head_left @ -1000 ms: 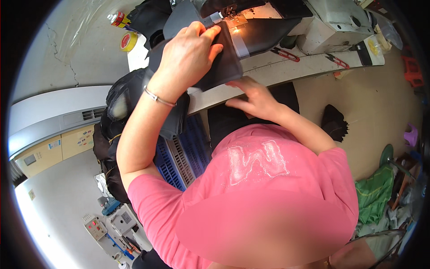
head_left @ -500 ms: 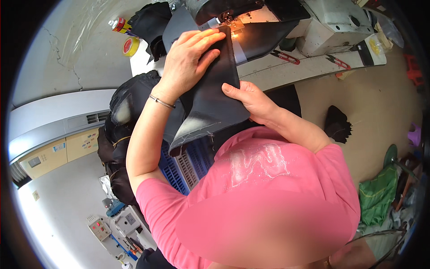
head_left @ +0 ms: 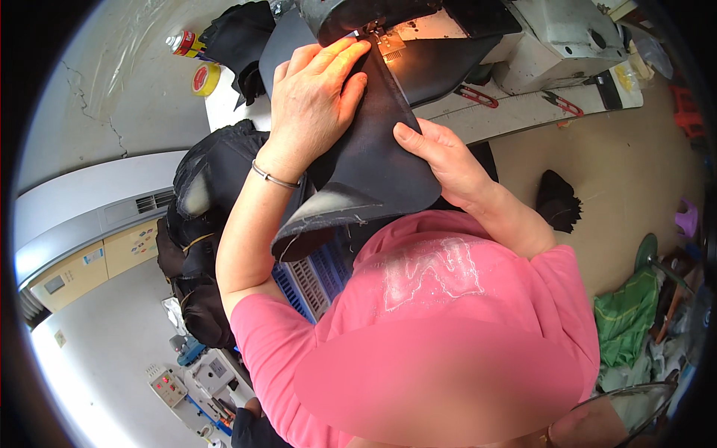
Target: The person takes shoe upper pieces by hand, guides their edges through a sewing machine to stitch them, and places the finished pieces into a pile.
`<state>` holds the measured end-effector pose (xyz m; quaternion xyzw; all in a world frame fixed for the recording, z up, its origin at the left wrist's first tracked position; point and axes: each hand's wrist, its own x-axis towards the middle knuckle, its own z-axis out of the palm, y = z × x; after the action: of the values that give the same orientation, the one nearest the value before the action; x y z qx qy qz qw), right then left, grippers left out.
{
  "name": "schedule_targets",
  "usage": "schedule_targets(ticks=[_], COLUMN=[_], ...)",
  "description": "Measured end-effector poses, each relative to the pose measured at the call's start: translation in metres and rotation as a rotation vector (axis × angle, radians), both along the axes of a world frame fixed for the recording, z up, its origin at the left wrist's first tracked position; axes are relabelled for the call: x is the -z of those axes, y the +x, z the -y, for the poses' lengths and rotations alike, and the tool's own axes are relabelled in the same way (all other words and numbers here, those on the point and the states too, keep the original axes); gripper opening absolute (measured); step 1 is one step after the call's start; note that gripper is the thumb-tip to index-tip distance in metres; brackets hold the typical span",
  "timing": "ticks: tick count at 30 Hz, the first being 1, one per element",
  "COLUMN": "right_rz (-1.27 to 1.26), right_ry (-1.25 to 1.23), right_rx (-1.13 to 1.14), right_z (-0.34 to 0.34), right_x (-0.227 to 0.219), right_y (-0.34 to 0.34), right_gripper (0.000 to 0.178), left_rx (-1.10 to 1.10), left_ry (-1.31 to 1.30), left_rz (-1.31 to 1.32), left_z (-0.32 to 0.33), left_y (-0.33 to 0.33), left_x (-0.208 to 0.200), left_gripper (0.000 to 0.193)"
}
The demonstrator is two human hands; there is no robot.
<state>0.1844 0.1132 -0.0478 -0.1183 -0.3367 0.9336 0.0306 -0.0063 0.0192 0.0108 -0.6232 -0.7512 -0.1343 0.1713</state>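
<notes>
Head view: laid the left hand (head_left: 317,93) flat on the black fabric (head_left: 366,164), just short of the sewing machine (head_left: 373,16); pinched the fabric's right edge in the right hand (head_left: 455,164), apart from the left and nearer the pink shirt (head_left: 478,287). Held the long edge slanting from right thumb to left fingertips, with most fabric between the hands and shirtward.

A pale worktable (head_left: 457,119) carries a grey machine housing (head_left: 556,45), with two red-handled snips (head_left: 479,97) lying near it.
</notes>
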Motion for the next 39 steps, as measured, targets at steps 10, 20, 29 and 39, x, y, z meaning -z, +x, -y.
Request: schedule_targets(ticks=[10,20,29,39], right_rz=[0.058,-0.123,-0.144,-0.066], right_ry=[1.106,1.643,1.784,2.121], right_rx=[0.313,0.768,0.748,0.715], right_z=[-0.007,-0.008,-0.019,-0.024], right_x=[0.008,0.009,-0.008,-0.021], right_y=[0.018,0.011,0.002,-0.007], right_gripper=[0.026,0.027,0.027,0.043], left_rx=[0.02,-0.058,0.062,0.007], left_ry=[0.034,-0.022,-0.028,-0.299], left_rz=[0.029,-0.014,0.032,0.253], left_z=[-0.005,-0.013,-0.02,-0.03], left_y=[0.002,-0.002,-0.021,-0.063], left_x=[0.002,-0.011,-0.016,-0.029], left_gripper=[0.029,0.033,0.061,0.083])
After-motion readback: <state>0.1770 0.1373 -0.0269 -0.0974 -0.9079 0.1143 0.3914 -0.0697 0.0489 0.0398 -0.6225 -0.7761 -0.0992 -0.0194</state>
